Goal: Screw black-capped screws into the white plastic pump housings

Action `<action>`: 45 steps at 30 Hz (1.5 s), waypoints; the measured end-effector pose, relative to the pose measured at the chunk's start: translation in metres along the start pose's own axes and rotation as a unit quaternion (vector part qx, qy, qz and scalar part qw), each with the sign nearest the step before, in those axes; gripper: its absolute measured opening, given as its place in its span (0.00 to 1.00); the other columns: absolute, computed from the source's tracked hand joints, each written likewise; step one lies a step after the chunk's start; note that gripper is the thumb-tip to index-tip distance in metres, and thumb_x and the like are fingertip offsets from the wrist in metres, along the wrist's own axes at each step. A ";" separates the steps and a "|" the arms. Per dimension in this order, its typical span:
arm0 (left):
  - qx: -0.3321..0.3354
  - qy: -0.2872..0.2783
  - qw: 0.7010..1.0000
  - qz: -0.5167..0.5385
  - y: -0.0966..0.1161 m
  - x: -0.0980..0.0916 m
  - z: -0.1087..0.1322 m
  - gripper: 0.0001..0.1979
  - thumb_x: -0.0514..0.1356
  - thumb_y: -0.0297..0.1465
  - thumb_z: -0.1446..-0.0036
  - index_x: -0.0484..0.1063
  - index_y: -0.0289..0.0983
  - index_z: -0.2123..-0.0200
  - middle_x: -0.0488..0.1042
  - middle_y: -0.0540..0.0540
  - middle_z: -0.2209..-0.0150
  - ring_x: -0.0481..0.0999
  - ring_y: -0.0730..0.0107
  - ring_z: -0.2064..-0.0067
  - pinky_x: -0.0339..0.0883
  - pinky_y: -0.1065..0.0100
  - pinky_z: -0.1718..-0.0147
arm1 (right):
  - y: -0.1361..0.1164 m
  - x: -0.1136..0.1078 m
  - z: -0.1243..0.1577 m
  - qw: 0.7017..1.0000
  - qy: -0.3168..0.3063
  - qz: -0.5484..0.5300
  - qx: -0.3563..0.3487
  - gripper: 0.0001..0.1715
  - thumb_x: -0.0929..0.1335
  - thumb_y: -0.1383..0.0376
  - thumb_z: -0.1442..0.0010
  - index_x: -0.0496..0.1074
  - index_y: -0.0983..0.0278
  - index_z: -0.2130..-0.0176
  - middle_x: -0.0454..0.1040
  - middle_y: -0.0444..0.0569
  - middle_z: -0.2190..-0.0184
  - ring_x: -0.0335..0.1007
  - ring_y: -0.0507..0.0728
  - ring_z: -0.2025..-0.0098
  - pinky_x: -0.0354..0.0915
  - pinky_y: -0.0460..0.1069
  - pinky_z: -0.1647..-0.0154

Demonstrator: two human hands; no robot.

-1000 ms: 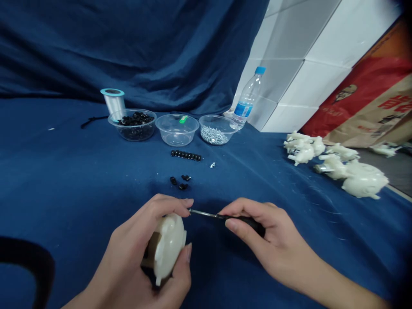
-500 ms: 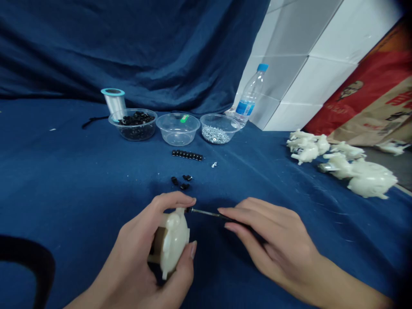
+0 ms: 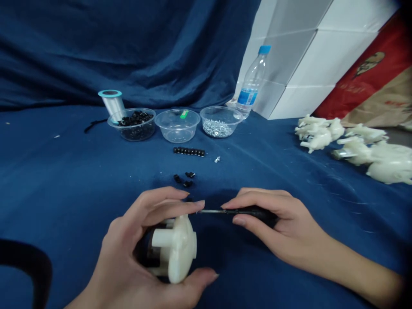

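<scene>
My left hand [image 3: 135, 244] is wrapped round a cream-coloured moulded plastic part [image 3: 182, 253] with a round body and stubby pegs. Its index and middle fingers stretch over the top of the part, and the thumb lies under it. A screwdriver [image 3: 254, 211] with a black handle is pinched in my right hand [image 3: 283, 219]. The metal shaft points left, and its tip meets the fingertips of my left hand. What sits at the tip is hidden by those fingers. Just beyond lie 3 small black pieces [image 3: 187, 183], with a row of black pieces [image 3: 189, 152] farther back.
Clear bowls hold black pieces [image 3: 137, 120] and silver screws [image 3: 216, 128]; a middle bowl [image 3: 177, 134] has a green label. Two loose screws [image 3: 217, 159] lie in front. A wire spool [image 3: 112, 103], a bottle [image 3: 252, 83] and more cream parts [image 3: 360, 146] stand around. White boxes [image 3: 309, 60] rise behind.
The cream part has turned in my left hand, showing a peg on its side. The left fingers now cover the screwdriver tip, and the screwdriver lies more level. The view has shifted slightly.
</scene>
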State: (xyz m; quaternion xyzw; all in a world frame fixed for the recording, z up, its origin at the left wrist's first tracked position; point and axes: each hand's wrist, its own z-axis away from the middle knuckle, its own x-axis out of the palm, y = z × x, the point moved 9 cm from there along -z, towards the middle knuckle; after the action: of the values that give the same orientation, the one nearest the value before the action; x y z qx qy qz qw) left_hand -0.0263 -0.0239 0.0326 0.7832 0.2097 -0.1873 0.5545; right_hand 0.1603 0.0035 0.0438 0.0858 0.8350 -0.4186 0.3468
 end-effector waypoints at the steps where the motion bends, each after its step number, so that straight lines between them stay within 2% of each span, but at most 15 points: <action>1: -0.001 0.003 1.000 -0.011 0.000 -0.001 0.000 0.36 0.73 0.41 0.62 0.63 0.51 0.48 0.79 0.50 0.53 0.81 0.58 0.62 0.75 0.59 0.64 | 0.000 0.000 0.000 1.000 0.003 -0.002 -0.002 0.11 0.70 0.71 0.39 0.76 0.59 0.57 0.80 0.43 0.63 0.77 0.51 0.64 0.71 0.44 0.64; 4: 0.015 -0.003 1.000 -0.015 0.002 0.000 0.001 0.34 0.72 0.39 0.61 0.64 0.51 0.49 0.79 0.51 0.54 0.81 0.57 0.61 0.74 0.58 0.63 | 0.001 0.000 -0.001 1.000 0.009 -0.016 0.003 0.11 0.71 0.72 0.40 0.76 0.60 0.58 0.80 0.42 0.64 0.77 0.50 0.64 0.70 0.43 0.63; 7: 0.052 -0.007 0.999 -0.002 0.009 0.003 0.002 0.29 0.68 0.31 0.58 0.65 0.50 0.50 0.80 0.53 0.58 0.81 0.58 0.59 0.74 0.63 0.65 | 0.002 0.003 -0.001 0.999 -0.002 -0.051 0.012 0.10 0.71 0.72 0.40 0.77 0.60 0.58 0.79 0.42 0.66 0.75 0.48 0.68 0.69 0.42 0.67; 11: 0.090 -0.013 0.996 0.012 0.017 0.008 0.004 0.22 0.62 0.28 0.54 0.68 0.48 0.53 0.78 0.54 0.60 0.80 0.63 0.61 0.72 0.68 0.66 | -0.002 0.010 0.000 0.996 -0.028 -0.087 0.012 0.10 0.70 0.71 0.38 0.78 0.62 0.56 0.79 0.43 0.66 0.74 0.47 0.69 0.68 0.42 0.68; 14: 0.077 -0.016 0.996 0.034 0.016 0.011 0.005 0.24 0.60 0.27 0.53 0.66 0.48 0.51 0.78 0.54 0.60 0.79 0.65 0.62 0.71 0.69 0.67 | -0.005 0.010 0.002 0.996 -0.022 -0.084 0.009 0.10 0.70 0.72 0.38 0.77 0.63 0.56 0.79 0.44 0.65 0.75 0.47 0.67 0.69 0.41 0.65; 17: 0.052 -0.006 0.998 0.046 0.013 0.011 0.006 0.25 0.61 0.29 0.53 0.65 0.49 0.49 0.78 0.54 0.59 0.78 0.67 0.65 0.70 0.70 0.68 | -0.007 0.007 0.003 0.996 -0.025 -0.078 0.016 0.09 0.69 0.72 0.39 0.77 0.63 0.58 0.78 0.43 0.67 0.74 0.47 0.69 0.68 0.41 0.67; 21: 0.021 0.015 0.998 0.056 0.007 0.007 0.006 0.27 0.61 0.30 0.52 0.64 0.49 0.47 0.77 0.51 0.56 0.78 0.63 0.60 0.70 0.69 0.67 | 0.004 -0.005 0.003 0.994 -0.010 -0.066 0.085 0.02 0.69 0.68 0.39 0.74 0.62 0.65 0.73 0.41 0.74 0.68 0.48 0.74 0.64 0.44 0.72; 26: 0.023 -0.034 0.998 0.044 0.006 0.015 0.001 0.31 0.61 0.27 0.54 0.64 0.52 0.45 0.76 0.51 0.54 0.77 0.64 0.59 0.71 0.69 0.64 | 0.029 -0.005 0.004 0.968 -0.002 -0.157 0.194 0.08 0.67 0.58 0.36 0.74 0.59 0.62 0.74 0.43 0.69 0.66 0.50 0.72 0.61 0.44 0.73; 31: 0.090 -0.078 0.992 0.043 0.016 0.024 0.002 0.38 0.65 0.24 0.56 0.62 0.53 0.41 0.74 0.51 0.55 0.76 0.65 0.59 0.72 0.69 0.61 | 0.036 0.001 0.003 0.952 0.007 -0.197 0.234 0.09 0.69 0.56 0.37 0.75 0.59 0.63 0.76 0.43 0.68 0.69 0.51 0.66 0.63 0.45 0.65; 34: 0.124 -0.052 0.990 0.032 0.019 0.023 0.002 0.41 0.69 0.25 0.56 0.60 0.52 0.39 0.74 0.49 0.54 0.76 0.63 0.55 0.72 0.67 0.56 | 0.037 0.003 0.004 0.945 0.006 -0.211 0.249 0.09 0.69 0.57 0.37 0.75 0.58 0.62 0.76 0.42 0.67 0.69 0.50 0.66 0.64 0.45 0.64; 37: 0.153 -0.008 0.988 0.001 0.018 0.020 0.002 0.39 0.70 0.26 0.55 0.62 0.49 0.40 0.74 0.49 0.54 0.77 0.63 0.53 0.73 0.70 0.58 | 0.038 0.002 0.006 0.943 0.011 -0.215 0.252 0.08 0.69 0.57 0.37 0.76 0.58 0.62 0.76 0.42 0.66 0.70 0.51 0.65 0.64 0.45 0.63; 40: 0.237 0.012 0.969 -0.071 0.023 0.016 0.008 0.38 0.71 0.27 0.55 0.63 0.46 0.41 0.75 0.49 0.54 0.77 0.66 0.54 0.74 0.73 0.56 | 0.039 0.004 0.008 0.937 0.018 -0.228 0.265 0.09 0.69 0.56 0.37 0.75 0.59 0.62 0.76 0.43 0.65 0.70 0.52 0.63 0.65 0.47 0.60; 42: 0.274 0.015 0.957 -0.095 0.021 0.010 0.012 0.35 0.71 0.33 0.53 0.66 0.44 0.42 0.76 0.47 0.53 0.77 0.64 0.54 0.75 0.71 0.54 | 0.039 0.009 0.011 0.928 0.006 -0.246 0.281 0.11 0.68 0.55 0.37 0.74 0.59 0.59 0.76 0.44 0.62 0.70 0.54 0.61 0.65 0.48 0.59; 44: 0.289 0.003 0.954 -0.085 0.018 0.002 0.013 0.26 0.66 0.42 0.47 0.70 0.44 0.45 0.77 0.45 0.54 0.78 0.61 0.53 0.76 0.67 0.55 | 0.038 0.016 0.014 0.921 -0.018 -0.257 0.293 0.12 0.68 0.54 0.37 0.73 0.58 0.56 0.75 0.45 0.59 0.69 0.55 0.58 0.64 0.49 0.58; 45: 0.305 -0.010 0.949 -0.077 0.019 0.000 0.015 0.21 0.63 0.42 0.43 0.72 0.43 0.47 0.78 0.45 0.56 0.78 0.60 0.53 0.77 0.66 0.56 | 0.037 0.020 0.015 0.919 -0.033 -0.261 0.295 0.13 0.68 0.54 0.37 0.73 0.58 0.56 0.74 0.45 0.58 0.68 0.55 0.57 0.64 0.49 0.58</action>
State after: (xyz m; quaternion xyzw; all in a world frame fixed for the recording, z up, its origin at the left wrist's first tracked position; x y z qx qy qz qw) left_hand -0.0169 -0.0433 0.0426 0.8947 0.1961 -0.2923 0.2750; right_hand 0.1692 0.0127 0.0010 -0.0500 0.6544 -0.7243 0.2113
